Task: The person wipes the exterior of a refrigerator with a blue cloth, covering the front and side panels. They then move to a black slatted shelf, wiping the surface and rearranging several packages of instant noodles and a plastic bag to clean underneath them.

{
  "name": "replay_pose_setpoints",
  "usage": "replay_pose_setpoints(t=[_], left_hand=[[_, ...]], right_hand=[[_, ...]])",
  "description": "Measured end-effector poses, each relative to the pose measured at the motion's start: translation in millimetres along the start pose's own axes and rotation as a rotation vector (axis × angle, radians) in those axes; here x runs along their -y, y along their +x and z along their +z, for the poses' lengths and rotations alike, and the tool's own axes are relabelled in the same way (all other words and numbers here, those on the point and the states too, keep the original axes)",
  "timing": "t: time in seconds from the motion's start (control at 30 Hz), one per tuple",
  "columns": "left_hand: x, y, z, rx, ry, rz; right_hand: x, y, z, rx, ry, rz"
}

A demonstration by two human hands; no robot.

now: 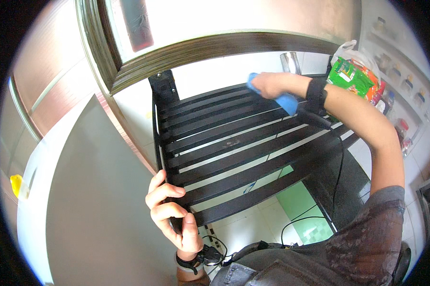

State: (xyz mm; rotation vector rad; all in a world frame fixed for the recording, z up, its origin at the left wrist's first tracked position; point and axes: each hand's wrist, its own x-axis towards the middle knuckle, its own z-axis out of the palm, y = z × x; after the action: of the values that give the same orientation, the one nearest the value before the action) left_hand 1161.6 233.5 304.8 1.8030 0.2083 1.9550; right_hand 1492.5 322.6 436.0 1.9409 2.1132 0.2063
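Note:
A black slatted rack (232, 178) spans the middle of the view, fixed to the tiled wall by a dark bracket (164, 85). At its near left corner, my left hand (172, 211) grips the end of the frame, fingers curled over the edge. My right hand (270, 85) presses a blue cloth (287, 103) against the far slats, towards the back right. A faint pale smudge (231, 143) shows on a middle slat. Straps circle both my wrists. Part of the cloth is hidden under my right hand.
Behind my right arm stand a metal cup (290, 63) and a plastic bag with colourful packets (356, 77). Wall shelves (397, 75) with jars are at the right. A dark wooden frame (215, 48) runs above the rack; a grey panel (93, 200) stands left. Black cables (340, 171) hang near me.

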Motion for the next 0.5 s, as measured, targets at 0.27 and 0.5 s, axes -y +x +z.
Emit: replay_pose_setpoints(t=[0.27, 0.5], left_hand=[[-2.1, 6.5, -2.8, 0.075, 0.048, 0.043], [-1.0, 6.6, -9.8, 0.061, 0.062, 0.068]], right_hand=[[165.6, 59.6, -64.1, -0.103, 0.076, -0.355], [95.9, 40.6, -27.1, -0.014, 0.194, -0.438]])
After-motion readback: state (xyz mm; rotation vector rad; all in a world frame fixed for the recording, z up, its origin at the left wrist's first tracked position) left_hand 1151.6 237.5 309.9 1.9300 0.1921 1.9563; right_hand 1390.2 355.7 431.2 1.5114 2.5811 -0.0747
